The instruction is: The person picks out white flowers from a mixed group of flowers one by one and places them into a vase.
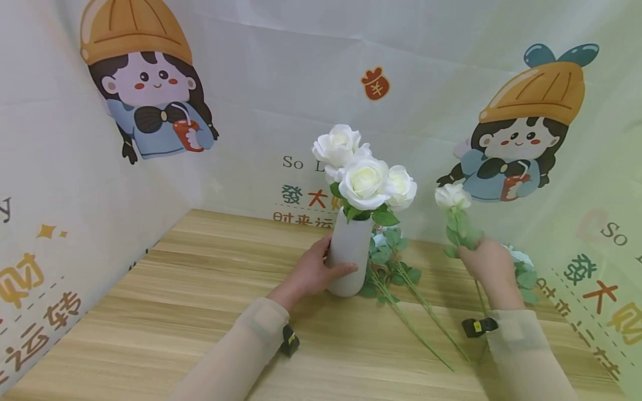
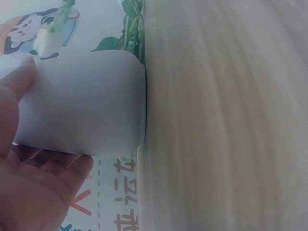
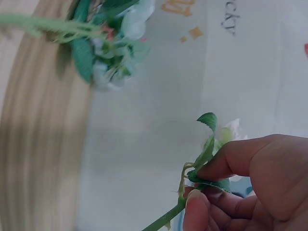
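Note:
A pale grey vase (image 1: 351,250) stands upright on the wooden table with several white roses (image 1: 364,181) in its mouth. My left hand (image 1: 317,268) grips the vase low down; in the left wrist view the thumb and fingers lie on opposite sides of the vase (image 2: 86,101). Off to the right, my right hand (image 1: 490,271) pinches the green stem of a single white rose (image 1: 452,196), held upright above the table. The right wrist view shows thumb and fingers around the stem (image 3: 166,219) just below its leaves; the bloom is mostly hidden there.
Green-leaved flower stems (image 1: 421,301) lie on the table (image 1: 200,295) right of the vase. Another pale flower with leaves (image 1: 524,273) lies behind the right hand. A printed cloth backdrop (image 1: 276,83) encloses the table at the back and sides.

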`<state>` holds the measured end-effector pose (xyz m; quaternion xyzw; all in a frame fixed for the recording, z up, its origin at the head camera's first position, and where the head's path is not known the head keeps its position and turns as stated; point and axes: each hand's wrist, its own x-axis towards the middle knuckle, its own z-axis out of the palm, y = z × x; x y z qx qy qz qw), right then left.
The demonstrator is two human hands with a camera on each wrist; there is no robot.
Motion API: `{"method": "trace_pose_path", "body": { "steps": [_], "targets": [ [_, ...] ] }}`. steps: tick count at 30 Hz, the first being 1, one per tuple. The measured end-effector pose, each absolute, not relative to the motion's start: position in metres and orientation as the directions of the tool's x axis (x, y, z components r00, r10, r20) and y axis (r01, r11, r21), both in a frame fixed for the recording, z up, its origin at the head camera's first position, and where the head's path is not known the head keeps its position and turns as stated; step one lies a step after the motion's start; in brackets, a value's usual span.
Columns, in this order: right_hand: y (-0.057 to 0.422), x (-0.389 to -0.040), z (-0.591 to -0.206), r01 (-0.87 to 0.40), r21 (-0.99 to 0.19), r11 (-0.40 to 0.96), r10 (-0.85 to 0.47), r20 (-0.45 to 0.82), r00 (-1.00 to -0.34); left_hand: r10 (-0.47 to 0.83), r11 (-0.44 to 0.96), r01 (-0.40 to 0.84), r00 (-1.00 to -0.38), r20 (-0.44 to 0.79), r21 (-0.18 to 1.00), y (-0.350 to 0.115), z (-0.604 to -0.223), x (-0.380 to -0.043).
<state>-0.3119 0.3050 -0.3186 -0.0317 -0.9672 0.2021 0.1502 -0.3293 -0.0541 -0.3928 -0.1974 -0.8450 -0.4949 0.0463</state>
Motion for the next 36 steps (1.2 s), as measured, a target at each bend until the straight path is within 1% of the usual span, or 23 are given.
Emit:
{"method": "trace_pose_path", "body": {
  "steps": [7, 12, 16, 36],
  "targets": [
    [0.29, -0.304, -0.306, -0.081, -0.417, 0.905, 0.095, 0.385, -0.918, 0.289, 0.422, 0.374, -0.919, 0.269, 0.826, -0.054, -0.393, -0.329],
    [0.281, -0.3, -0.299, -0.11, -0.446, 0.888, 0.09, 0.403, -0.911, 0.295, 0.413, 0.374, -0.918, 0.267, 0.831, -0.054, -0.392, -0.329],
    [0.275, -0.298, -0.294, -0.127, -0.447, 0.885, 0.084, 0.421, -0.903, 0.289, 0.41, 0.365, -0.921, 0.26, 0.836, -0.054, -0.392, -0.328],
    [0.232, -0.299, -0.274, -0.234, -0.498, 0.835, 0.086, 0.538, -0.839, 0.293, 0.418, 0.372, -0.919, 0.265, 0.829, -0.055, -0.394, -0.33]
  ]
}}
